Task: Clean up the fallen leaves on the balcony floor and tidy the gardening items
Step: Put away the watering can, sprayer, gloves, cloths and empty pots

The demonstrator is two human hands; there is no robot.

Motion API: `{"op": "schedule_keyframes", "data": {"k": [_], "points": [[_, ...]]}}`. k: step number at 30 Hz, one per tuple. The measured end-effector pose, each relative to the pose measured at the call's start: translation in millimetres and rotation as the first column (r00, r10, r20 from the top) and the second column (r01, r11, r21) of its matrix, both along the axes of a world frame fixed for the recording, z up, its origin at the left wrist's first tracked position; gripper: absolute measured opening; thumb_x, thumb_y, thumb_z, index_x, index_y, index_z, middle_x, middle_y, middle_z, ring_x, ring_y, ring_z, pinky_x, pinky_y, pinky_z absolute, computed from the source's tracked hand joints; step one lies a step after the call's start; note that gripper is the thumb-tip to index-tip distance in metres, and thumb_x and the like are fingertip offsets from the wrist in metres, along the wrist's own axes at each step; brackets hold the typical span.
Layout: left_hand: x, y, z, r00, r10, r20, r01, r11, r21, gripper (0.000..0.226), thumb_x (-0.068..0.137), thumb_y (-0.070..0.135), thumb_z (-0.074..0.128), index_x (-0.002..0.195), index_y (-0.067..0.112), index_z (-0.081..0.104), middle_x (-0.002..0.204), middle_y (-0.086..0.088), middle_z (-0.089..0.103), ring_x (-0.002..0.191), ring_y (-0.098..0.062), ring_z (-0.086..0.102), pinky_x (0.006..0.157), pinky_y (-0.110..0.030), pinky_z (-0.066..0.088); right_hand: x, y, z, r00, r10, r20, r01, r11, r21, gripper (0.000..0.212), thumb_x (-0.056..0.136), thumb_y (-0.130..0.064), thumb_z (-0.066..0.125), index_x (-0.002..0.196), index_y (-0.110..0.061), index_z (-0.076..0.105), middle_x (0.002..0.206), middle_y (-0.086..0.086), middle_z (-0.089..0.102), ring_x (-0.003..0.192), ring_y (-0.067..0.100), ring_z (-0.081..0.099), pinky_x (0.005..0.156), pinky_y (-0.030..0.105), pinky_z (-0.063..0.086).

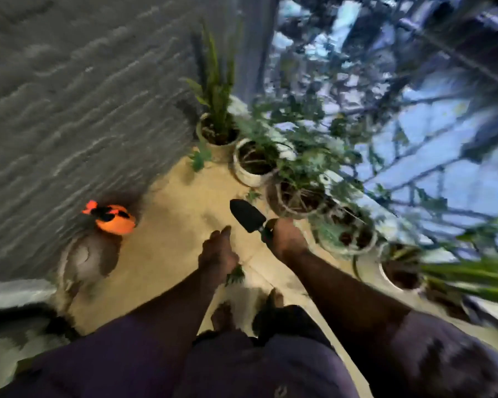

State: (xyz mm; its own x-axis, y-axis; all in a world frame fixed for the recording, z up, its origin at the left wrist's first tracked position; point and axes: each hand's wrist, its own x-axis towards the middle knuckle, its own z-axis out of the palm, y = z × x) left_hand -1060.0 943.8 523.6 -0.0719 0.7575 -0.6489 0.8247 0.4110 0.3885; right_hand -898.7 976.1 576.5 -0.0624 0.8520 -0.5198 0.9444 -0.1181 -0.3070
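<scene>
My right hand (288, 239) grips the handle of a black garden trowel (247, 215), whose blade points up and left over the tan balcony floor (167, 239). My left hand (217, 254) hovers beside it with fingers stretched forward, holding nothing. Green fallen leaves lie on the floor: one just below my left hand (236, 275), one near the trowel tip (252, 195), a larger one by the far pot (199, 159). The picture is motion-blurred.
A row of potted plants (256, 162) lines the right side along the railing (414, 156). An orange watering can (112, 218) stands at the left by the grey textured wall (69, 110), with a pale bag or pot (87, 262) below it. My bare feet (222, 314) stand on the floor.
</scene>
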Motion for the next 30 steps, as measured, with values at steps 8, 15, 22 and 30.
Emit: {"op": "schedule_keyframes", "data": {"k": [8, 15, 22, 30], "points": [[219.6, -58.9, 31.2, 0.802, -0.597, -0.01, 0.594, 0.797, 0.109, 0.075, 0.076, 0.028, 0.07, 0.143, 0.022, 0.037, 0.142, -0.008, 0.043, 0.128, -0.03, 0.044, 0.104, -0.041, 0.041, 215.0, -186.1, 15.5, 0.79, -0.612, -0.016, 0.612, 0.79, -0.024, 0.026, 0.088, -0.028, 0.058, 0.11, -0.015, 0.062, 0.113, 0.014, 0.064, 0.102, 0.034, 0.062, 0.082, 0.038, 0.052], [468.1, -203.9, 24.1, 0.501, -0.865, -0.023, 0.865, 0.499, 0.055, 0.086, 0.079, 0.034, 0.074, 0.149, 0.016, 0.028, 0.146, -0.013, 0.039, 0.133, -0.031, 0.039, 0.109, -0.04, 0.035, 415.1, -373.9, -0.3, 0.436, -0.897, -0.074, 0.897, 0.44, -0.046, 0.028, 0.086, -0.03, 0.06, 0.11, -0.015, 0.061, 0.113, 0.01, 0.065, 0.102, 0.032, 0.062, 0.084, 0.037, 0.052], [677.5, -353.4, 21.4, 0.268, -0.961, 0.064, 0.963, 0.269, 0.011, 0.084, 0.08, 0.035, 0.074, 0.149, 0.019, 0.029, 0.149, -0.009, 0.037, 0.136, -0.028, 0.035, 0.11, -0.039, 0.035, 584.2, -536.4, -7.1, 0.116, -0.991, -0.072, 0.991, 0.12, -0.061, 0.024, 0.085, -0.024, 0.063, 0.105, -0.01, 0.061, 0.111, 0.015, 0.065, 0.101, 0.034, 0.061, 0.08, 0.037, 0.05], [927.1, -436.3, -24.3, 0.13, -0.99, 0.053, 0.991, 0.128, -0.031, 0.075, 0.085, 0.04, 0.064, 0.149, 0.022, 0.029, 0.147, -0.007, 0.038, 0.133, -0.028, 0.038, 0.108, -0.041, 0.038, 811.7, -636.8, -44.8, -0.015, -1.0, 0.021, 0.998, -0.017, -0.057, 0.024, 0.089, -0.026, 0.059, 0.105, -0.008, 0.06, 0.107, 0.015, 0.065, 0.097, 0.034, 0.063, 0.077, 0.035, 0.051]]}}
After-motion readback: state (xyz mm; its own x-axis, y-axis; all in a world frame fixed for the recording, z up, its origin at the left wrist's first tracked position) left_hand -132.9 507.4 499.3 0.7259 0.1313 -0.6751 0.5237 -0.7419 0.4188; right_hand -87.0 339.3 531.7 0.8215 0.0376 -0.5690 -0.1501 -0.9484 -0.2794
